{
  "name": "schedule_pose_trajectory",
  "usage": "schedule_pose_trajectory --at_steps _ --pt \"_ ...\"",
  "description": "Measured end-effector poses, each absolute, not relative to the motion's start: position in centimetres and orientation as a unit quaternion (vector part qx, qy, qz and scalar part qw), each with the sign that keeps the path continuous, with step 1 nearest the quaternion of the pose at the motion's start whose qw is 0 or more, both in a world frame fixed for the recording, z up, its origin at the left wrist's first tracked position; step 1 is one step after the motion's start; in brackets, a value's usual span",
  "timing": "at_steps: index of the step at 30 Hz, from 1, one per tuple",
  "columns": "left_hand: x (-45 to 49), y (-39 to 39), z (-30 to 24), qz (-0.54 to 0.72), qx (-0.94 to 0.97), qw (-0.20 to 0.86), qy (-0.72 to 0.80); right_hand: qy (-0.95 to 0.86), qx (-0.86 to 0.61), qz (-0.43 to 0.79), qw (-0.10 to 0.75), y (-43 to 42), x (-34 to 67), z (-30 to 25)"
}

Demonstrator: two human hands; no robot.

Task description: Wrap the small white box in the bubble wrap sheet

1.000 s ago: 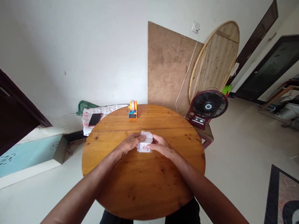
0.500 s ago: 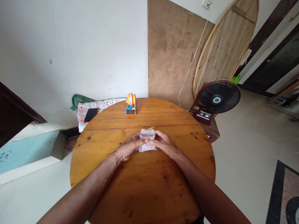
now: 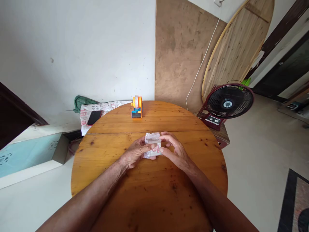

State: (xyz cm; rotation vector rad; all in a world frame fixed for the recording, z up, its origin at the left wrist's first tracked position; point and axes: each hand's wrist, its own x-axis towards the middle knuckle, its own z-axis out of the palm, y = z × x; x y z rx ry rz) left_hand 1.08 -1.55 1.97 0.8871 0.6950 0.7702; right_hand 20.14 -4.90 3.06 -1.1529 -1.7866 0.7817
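Both hands are right at the middle of the round wooden table (image 3: 149,193), and between them sits a small clear plastic packet (image 3: 152,141) with a bit of red print showing on its lower part. The left hand (image 3: 135,153) has its fingers curled onto the packet's left edge, thumb pressed across the front, so it is gripping the packet. The right hand (image 3: 175,149) comes in from the other side, forefinger hooked over the packet's top right corner and thumb pinching its right edge, so that hand is gripping it too. The packet stands roughly upright between the two grips, just above the tabletop; whether its bottom edge touches the wood I cannot tell. Both forearms run back toward the near rim of the table. Out at the far edge of the table, well apart from the hands, stands an orange and blue tape dispenser (image 3: 136,108). Beyond the table on the left, a dark phone (image 3: 94,118) lies on a printed white sack (image 3: 106,108), with a green bundle (image 3: 82,103) behind it against the wall. To the right, a red and black fan (image 3: 229,101) stands on a low stool, and behind it a brown board (image 3: 180,54) and a round wooden tabletop (image 3: 238,45) lean on the wall.
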Motion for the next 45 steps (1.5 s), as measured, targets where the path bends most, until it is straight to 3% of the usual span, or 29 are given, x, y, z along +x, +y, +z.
schedule_pose_trajectory --at_steps 5,20,25,35,45 --pt "1.2 -1.8 1.9 0.362 0.417 0.777 0.301 -0.755 -0.455 0.27 0.387 -4.6 20.0 2.9" --pt "1.6 -2.1 1.6 0.397 0.41 0.765 0.299 -0.68 -0.488 0.293 0.463 -4.9 19.8 2.9" --pt "1.6 -2.2 1.6 0.37 0.429 0.77 0.294 -0.685 -0.502 0.282 0.448 -4.6 20.4 3.2" --pt "1.9 -2.9 1.5 0.323 0.493 0.762 0.267 -0.704 -0.455 0.189 0.511 -4.4 20.7 3.7" --pt "1.8 -3.2 2.1 0.344 0.49 0.746 0.293 -0.742 -0.431 0.134 0.495 -5.4 20.3 4.0"
